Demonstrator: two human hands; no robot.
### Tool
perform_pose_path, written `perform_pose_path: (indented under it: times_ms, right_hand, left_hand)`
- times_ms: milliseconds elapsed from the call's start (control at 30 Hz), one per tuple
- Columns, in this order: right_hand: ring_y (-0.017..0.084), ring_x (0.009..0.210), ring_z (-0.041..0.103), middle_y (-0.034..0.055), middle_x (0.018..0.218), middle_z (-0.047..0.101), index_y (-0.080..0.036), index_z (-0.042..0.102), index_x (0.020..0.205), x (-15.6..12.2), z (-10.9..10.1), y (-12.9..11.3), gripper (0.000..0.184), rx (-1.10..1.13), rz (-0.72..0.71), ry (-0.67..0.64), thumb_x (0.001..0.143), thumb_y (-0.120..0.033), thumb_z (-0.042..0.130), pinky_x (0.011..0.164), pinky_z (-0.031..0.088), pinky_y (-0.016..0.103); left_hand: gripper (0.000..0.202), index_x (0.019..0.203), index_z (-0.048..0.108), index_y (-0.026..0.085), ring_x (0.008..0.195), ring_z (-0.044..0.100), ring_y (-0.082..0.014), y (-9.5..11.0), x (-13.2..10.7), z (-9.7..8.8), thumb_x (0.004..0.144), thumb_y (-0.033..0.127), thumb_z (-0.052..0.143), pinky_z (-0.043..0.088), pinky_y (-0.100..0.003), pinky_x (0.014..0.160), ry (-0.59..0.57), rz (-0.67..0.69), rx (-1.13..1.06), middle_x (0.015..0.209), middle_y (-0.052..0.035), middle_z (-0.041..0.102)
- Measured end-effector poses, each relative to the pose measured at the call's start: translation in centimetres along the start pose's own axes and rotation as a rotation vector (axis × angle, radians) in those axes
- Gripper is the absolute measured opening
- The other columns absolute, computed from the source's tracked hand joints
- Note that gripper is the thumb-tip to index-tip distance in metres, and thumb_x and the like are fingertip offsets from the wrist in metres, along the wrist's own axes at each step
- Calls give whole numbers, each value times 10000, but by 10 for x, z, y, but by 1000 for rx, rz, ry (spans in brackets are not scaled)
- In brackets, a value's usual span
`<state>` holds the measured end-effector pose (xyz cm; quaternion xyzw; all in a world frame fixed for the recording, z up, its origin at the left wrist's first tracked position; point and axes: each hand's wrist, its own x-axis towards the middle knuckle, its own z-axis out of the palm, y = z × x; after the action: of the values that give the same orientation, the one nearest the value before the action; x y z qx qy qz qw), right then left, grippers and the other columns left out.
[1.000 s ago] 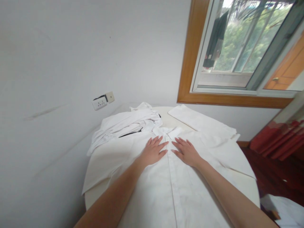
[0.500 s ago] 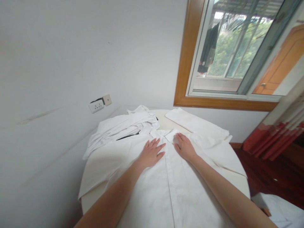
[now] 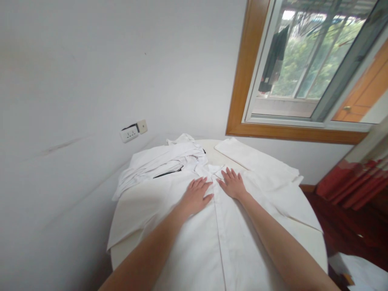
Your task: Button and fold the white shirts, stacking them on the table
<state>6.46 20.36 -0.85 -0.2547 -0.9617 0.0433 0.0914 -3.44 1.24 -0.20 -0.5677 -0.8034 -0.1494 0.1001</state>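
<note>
A white shirt [image 3: 209,242] lies spread front up on a round cream table [image 3: 209,146], its button placket running down the middle and its collar at the far end. My left hand [image 3: 196,195] rests flat on the shirt left of the placket, below the collar, fingers stretched out. On the other side of the placket my right hand [image 3: 233,184] lies flat with fingers spread, its fingertips by the collar. Neither hand grips the cloth. The near end of the shirt runs out of view.
Rumpled white clothing [image 3: 163,157] lies at the table's far left. The wall [image 3: 75,81] with a power socket [image 3: 129,133] stands close behind. A wood-framed window [image 3: 291,128] is at the right, beside a red and beige curtain [image 3: 348,182]. White cloth [image 3: 363,270] sits low at the right.
My right hand's fingers have spread apart and now point further forward by the collar. My left hand stays nearly in place on the shirt. The whole view has shifted slightly.
</note>
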Motion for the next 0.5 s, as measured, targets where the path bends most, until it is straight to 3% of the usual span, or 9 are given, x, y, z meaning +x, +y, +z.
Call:
perform_pose_path:
  times_ms: [167, 300, 500]
  right_hand:
    - [297, 1423, 117, 81, 1551, 170, -278, 300, 1461, 0, 0, 1, 657, 17, 0, -24, 915, -631, 207, 1099, 112, 573]
    - [300, 1423, 111, 77, 1554, 161, -301, 304, 1456, 0, -1, -1, 652, 33, 20, -38, 909, -642, 211, 1090, 97, 595]
    - [313, 1423, 97, 68, 1556, 157, -301, 282, 1464, -4, -2, -4, 695, 20, 93, -31, 890, -676, 171, 1076, 69, 631]
  left_hand:
    - [469, 1325, 448, 138, 1335, 371, -230, -13, 11, -2, 939, 377, 331, 270, -428, 1129, 168, -128, 74, 1382, -124, 489]
    - [489, 1359, 439, 188, 1363, 329, -248, -23, 17, 6, 933, 397, 322, 274, -477, 1118, 77, -141, 106, 1449, -99, 417]
    - [544, 1416, 353, 318, 1394, 238, -317, -23, 18, 12, 909, 509, 306, 188, -682, 1051, -42, -305, 118, 1522, -42, 282]
